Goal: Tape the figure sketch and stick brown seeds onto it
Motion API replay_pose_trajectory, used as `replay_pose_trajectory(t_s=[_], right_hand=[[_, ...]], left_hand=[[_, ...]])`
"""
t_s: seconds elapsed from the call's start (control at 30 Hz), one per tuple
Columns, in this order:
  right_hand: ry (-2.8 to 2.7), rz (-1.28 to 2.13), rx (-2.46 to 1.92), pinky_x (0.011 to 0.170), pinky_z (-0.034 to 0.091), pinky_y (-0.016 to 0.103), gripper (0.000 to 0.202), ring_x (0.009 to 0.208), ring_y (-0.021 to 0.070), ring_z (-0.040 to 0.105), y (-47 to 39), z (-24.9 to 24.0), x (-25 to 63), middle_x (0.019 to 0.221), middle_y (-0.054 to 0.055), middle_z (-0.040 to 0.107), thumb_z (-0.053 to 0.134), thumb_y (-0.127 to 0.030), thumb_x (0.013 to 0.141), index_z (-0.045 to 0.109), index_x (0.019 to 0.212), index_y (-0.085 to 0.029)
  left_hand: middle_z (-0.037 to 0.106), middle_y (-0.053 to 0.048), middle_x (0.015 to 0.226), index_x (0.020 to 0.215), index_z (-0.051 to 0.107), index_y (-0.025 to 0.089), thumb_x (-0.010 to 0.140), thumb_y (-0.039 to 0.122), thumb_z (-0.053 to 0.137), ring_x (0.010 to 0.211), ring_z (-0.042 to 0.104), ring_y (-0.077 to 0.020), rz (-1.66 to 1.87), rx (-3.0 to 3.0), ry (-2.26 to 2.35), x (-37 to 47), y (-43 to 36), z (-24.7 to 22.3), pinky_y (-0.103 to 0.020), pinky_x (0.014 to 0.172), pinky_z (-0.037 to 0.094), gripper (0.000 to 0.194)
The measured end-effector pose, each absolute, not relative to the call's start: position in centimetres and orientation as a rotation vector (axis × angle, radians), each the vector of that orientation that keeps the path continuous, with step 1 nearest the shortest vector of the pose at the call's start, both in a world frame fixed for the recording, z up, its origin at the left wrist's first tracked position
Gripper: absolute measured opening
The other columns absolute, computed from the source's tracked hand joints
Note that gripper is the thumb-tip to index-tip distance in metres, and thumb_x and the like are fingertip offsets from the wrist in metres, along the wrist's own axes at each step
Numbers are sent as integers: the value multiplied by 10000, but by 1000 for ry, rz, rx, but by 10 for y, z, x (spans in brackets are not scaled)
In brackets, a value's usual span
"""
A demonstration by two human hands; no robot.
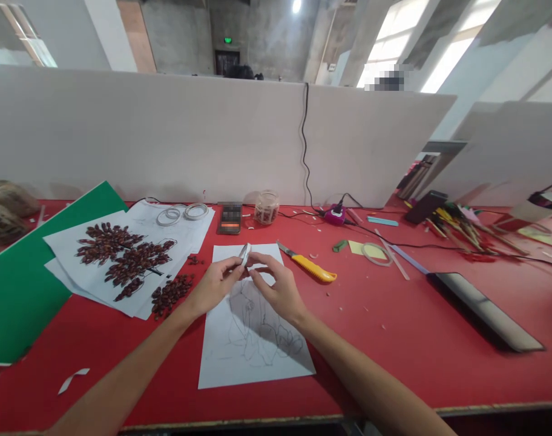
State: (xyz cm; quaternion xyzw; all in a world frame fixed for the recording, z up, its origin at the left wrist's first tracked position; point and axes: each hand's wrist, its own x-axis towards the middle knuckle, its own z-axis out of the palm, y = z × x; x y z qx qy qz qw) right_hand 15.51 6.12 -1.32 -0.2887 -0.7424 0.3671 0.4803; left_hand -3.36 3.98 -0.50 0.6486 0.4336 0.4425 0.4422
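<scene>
My left hand (219, 280) pinches a small white ring-like roll of tape (245, 254), tipped on its edge, between thumb and fingers. Close against it on the right, my right hand (276, 283) has its thumb and index finger curled onto the same roll; exactly what the fingertips grip is partly hidden. Beneath both hands lies a white sheet with a pencil drawing (258, 345). To the right of the sheet rests a yellow utility knife (315, 266), blade toward the paper. A pile of dark brown seed-like pieces (170, 295) lies left of my left forearm.
Papers bearing a tree shape made of brown pieces (131, 257) overlap a green board (26, 303). Behind are tape rolls (195, 211), a phone (229, 218), a jar (267, 208) and a purple power adapter (335, 215) with black cable. A dark case (485, 309) lies right.
</scene>
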Motion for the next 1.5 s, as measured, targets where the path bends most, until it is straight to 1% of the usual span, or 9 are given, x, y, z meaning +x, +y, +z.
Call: replay_pose_trajectory(t_s=[0.17,0.23,0.4,0.63,0.8,0.93,1.2,1.37,1.5], right_hand=[[-1963,648,-711,926,586,370,405,1072,216,689,59,-25,153,1209,81,701,601,-198,963,631,1354,-299],[-1966,587,-723,924,588,369,380,1069,221,694,57,-28,153,1172,84,714,584,-182,970,659,1326,-294],[-1922,594,-751,889,594,352,318,1013,212,702,56,-27,151,1109,88,722,581,-161,966,706,1238,-268],[-1855,720,-769,836,595,359,273,955,209,686,56,-28,151,1048,81,702,609,-153,946,707,1168,-279],[-1832,821,-776,831,583,350,199,937,201,677,57,-25,151,1010,80,697,608,-144,941,706,1074,-253],[-1763,962,-816,795,566,329,150,909,190,663,57,-20,146,982,64,689,614,-140,919,692,1001,-239],[-1591,1331,-891,799,560,335,91,878,181,678,62,-23,139,968,47,697,633,-221,907,660,993,-233],[-1496,1349,-929,800,567,334,190,887,178,691,64,-26,139,976,41,701,657,-275,900,617,1082,-240],[-1549,1336,-906,843,578,374,228,922,203,707,65,-27,140,998,75,737,641,-299,910,652,1123,-218]], left_hand=[[690,-22,808,997,699,161,995,386,528,707,616,-158,1093,1722,1328,-31,27,-15,-236,631,472,282],[681,-3,751,955,705,171,1000,368,519,656,601,-144,1083,1767,1389,-29,21,-13,-224,599,451,274],[697,5,749,968,716,187,1008,339,512,653,620,-138,1099,1800,1444,-26,18,-11,-215,608,458,258],[753,-49,992,1112,715,217,1003,300,531,837,693,-185,1106,1909,1579,-24,18,-22,-262,759,528,230],[755,-55,971,1098,717,209,1006,291,535,814,703,-182,1106,1947,1639,-26,19,-25,-279,795,551,219],[744,-57,929,1090,715,198,1005,282,547,810,695,-183,1138,1977,1643,-29,24,-25,-281,760,548,206],[735,-52,913,1035,721,206,1006,268,551,819,680,-182,1134,2004,1620,-33,28,-28,-294,787,546,183],[729,-58,870,1005,720,186,1000,267,559,775,666,-178,1191,1970,1605,-32,31,-24,-286,733,540,181],[744,-67,898,989,721,188,993,251,548,815,675,-191,1162,1961,1556,-29,33,-19,-294,757,546,185]])
